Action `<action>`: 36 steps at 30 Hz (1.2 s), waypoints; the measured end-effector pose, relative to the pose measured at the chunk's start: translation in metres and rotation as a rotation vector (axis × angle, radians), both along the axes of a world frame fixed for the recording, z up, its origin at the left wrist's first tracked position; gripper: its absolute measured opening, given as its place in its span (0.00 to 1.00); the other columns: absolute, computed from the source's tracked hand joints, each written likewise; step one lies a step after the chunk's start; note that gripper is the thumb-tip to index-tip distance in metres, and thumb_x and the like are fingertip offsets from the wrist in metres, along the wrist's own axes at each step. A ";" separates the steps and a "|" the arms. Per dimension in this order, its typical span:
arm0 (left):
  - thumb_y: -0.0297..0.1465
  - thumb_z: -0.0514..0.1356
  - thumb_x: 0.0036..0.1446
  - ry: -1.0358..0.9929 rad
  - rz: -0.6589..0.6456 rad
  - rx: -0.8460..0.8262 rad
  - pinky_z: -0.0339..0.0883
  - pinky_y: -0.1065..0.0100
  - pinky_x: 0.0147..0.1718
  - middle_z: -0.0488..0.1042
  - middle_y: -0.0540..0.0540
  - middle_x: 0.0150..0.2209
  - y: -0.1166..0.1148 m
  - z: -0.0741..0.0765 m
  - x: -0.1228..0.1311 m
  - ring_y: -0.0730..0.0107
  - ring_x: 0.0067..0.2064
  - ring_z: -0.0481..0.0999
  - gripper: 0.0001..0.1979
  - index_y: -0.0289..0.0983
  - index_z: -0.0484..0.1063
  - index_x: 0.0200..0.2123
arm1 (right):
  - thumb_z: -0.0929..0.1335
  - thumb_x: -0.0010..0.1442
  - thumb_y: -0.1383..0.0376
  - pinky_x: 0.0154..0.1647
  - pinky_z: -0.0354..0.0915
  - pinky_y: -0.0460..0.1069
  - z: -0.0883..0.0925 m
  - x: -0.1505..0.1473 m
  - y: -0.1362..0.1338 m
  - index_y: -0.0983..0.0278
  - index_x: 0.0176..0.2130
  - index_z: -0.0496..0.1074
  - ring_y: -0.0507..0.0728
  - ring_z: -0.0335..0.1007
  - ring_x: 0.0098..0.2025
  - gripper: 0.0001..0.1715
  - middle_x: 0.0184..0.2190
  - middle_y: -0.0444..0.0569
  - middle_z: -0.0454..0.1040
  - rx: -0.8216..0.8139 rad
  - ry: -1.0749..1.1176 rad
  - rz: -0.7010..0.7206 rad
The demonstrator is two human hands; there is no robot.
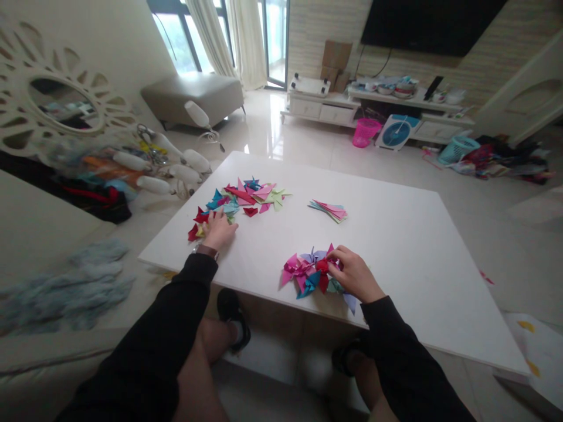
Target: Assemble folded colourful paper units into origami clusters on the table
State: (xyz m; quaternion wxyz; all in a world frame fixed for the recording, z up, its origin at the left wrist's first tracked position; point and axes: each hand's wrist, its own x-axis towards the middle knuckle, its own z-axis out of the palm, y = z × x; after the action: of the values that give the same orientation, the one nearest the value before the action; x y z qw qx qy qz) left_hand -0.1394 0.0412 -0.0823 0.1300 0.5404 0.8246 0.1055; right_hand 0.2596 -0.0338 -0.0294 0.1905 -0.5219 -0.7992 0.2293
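Observation:
My left hand (219,230) lies on the near end of a spread of folded coloured paper pieces (246,198) on the white table (396,246), its fingers curled over a piece I cannot make out. My right hand (354,272) rests on a cluster of finished origami shapes (308,271) near the table's front edge, fingers pinched on a red folded piece (324,267). A small stack of flat folded papers (329,210) lies apart in the table's middle.
A grey bench (193,94) and lamps on the floor (176,167) lie at the left. A TV cabinet (373,105), pink basket (365,131) and blue fan (396,132) stand at the back. My legs are under the table.

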 end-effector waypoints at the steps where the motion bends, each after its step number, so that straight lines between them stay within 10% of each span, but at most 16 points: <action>1: 0.36 0.56 0.60 0.002 -0.003 0.008 0.43 0.42 0.69 0.53 0.40 0.73 0.001 -0.001 -0.001 0.47 0.75 0.42 0.29 0.40 0.66 0.65 | 0.67 0.63 0.68 0.38 0.60 0.49 0.000 0.000 0.000 0.62 0.35 0.75 0.54 0.68 0.34 0.07 0.36 0.47 0.71 -0.001 0.002 -0.001; 8: 0.35 0.59 0.58 -0.006 -0.011 0.135 0.41 0.45 0.70 0.59 0.39 0.70 0.010 -0.009 0.003 0.46 0.73 0.50 0.26 0.39 0.70 0.60 | 0.67 0.63 0.67 0.38 0.61 0.50 0.001 -0.001 0.000 0.61 0.35 0.76 0.55 0.69 0.35 0.06 0.35 0.47 0.71 0.002 0.018 0.008; 14: 0.31 0.60 0.55 0.011 -0.166 0.329 0.34 0.43 0.72 0.65 0.36 0.66 0.011 0.018 0.030 0.45 0.72 0.53 0.24 0.36 0.73 0.56 | 0.67 0.62 0.68 0.39 0.62 0.50 -0.004 -0.003 0.001 0.60 0.34 0.75 0.56 0.71 0.37 0.06 0.35 0.47 0.71 0.008 0.022 0.021; 25: 0.25 0.56 0.59 -0.143 -0.957 0.469 0.45 0.48 0.71 0.63 0.40 0.68 -0.017 0.059 0.126 0.55 0.73 0.54 0.30 0.37 0.63 0.65 | 0.69 0.62 0.64 0.44 0.69 0.55 -0.002 -0.034 0.012 0.61 0.46 0.72 0.60 0.73 0.42 0.11 0.44 0.52 0.73 0.164 0.348 -0.192; 36: 0.18 0.53 0.57 -0.213 -1.238 0.462 0.44 0.52 0.73 0.66 0.42 0.67 -0.039 0.083 0.173 0.62 0.73 0.55 0.31 0.39 0.65 0.63 | 0.76 0.54 0.52 0.43 0.72 0.57 -0.012 -0.026 0.021 0.61 0.51 0.72 0.62 0.74 0.45 0.28 0.49 0.55 0.76 -0.035 0.679 -0.449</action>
State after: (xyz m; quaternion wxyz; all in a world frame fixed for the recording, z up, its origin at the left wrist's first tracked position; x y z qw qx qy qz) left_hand 0.0334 0.0022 0.0003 0.1282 0.9144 0.3013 0.2381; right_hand 0.2336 -0.0131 -0.0416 0.4797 -0.5812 -0.5532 0.3550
